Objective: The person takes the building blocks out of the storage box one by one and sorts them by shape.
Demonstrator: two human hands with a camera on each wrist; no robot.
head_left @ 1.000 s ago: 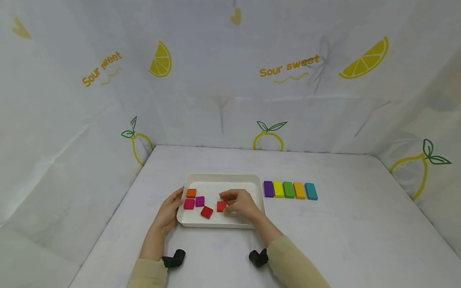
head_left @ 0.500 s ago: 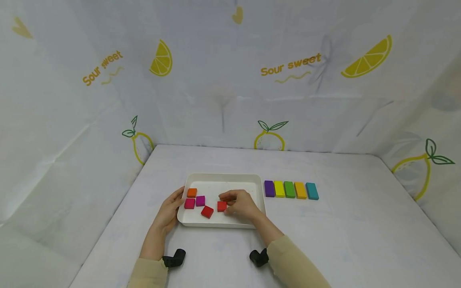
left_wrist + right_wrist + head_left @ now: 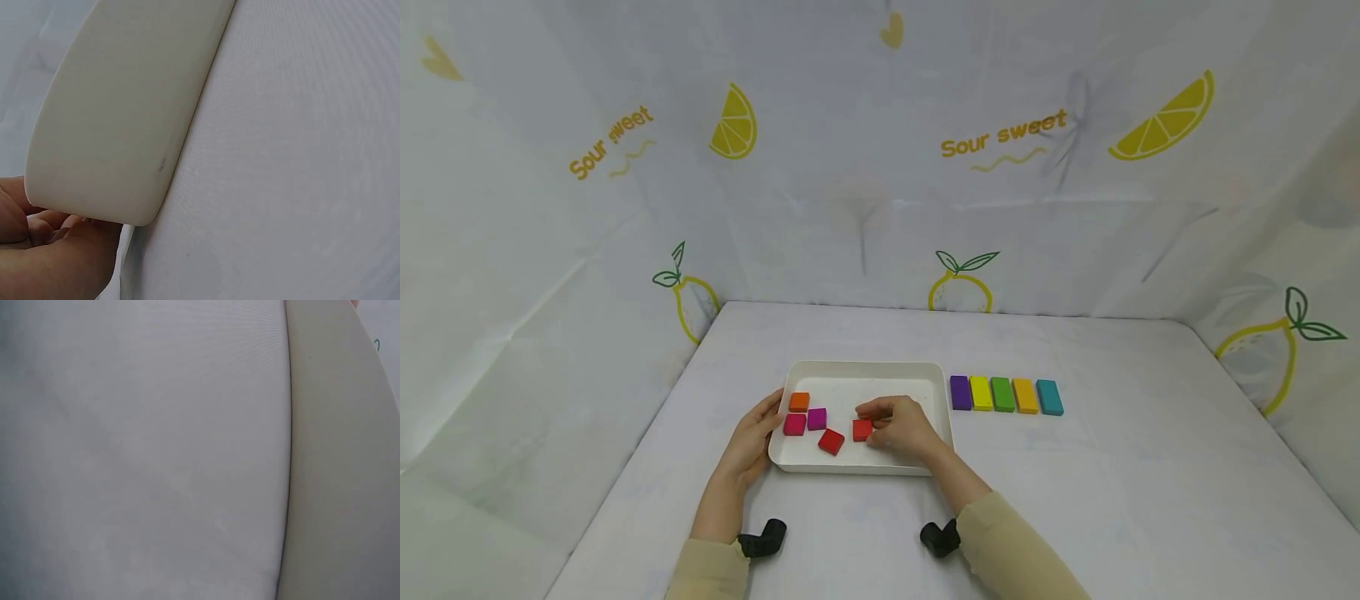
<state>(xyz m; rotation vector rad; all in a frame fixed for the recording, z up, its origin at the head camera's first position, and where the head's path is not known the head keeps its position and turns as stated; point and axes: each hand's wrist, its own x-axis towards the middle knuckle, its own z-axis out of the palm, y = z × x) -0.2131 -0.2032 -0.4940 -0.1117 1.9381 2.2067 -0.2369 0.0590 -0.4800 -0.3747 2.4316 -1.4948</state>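
A shallow white tray [image 3: 880,468] lies on the table, its long side facing me. My left hand [image 3: 750,442] grips its left end, thumb at the rim; in the left wrist view the fingers [image 3: 75,262] curl against the tray's end wall. My right hand [image 3: 906,427] reaches over the front wall and pinches a red square block [image 3: 862,430] between thumb and fingertips. To its left lie another red block [image 3: 831,442], turned at an angle, a magenta block [image 3: 817,419], a pink block [image 3: 794,425] and an orange block [image 3: 799,402]. The right wrist view shows mostly the tray's outer wall [image 3: 344,462].
Right of the tray stands a row of oblong blocks: purple [image 3: 960,392], yellow [image 3: 981,393], green [image 3: 1002,394], amber [image 3: 1025,396] and teal [image 3: 1049,397]. A white lemon-print cloth [image 3: 820,208] hangs behind and beside the table.
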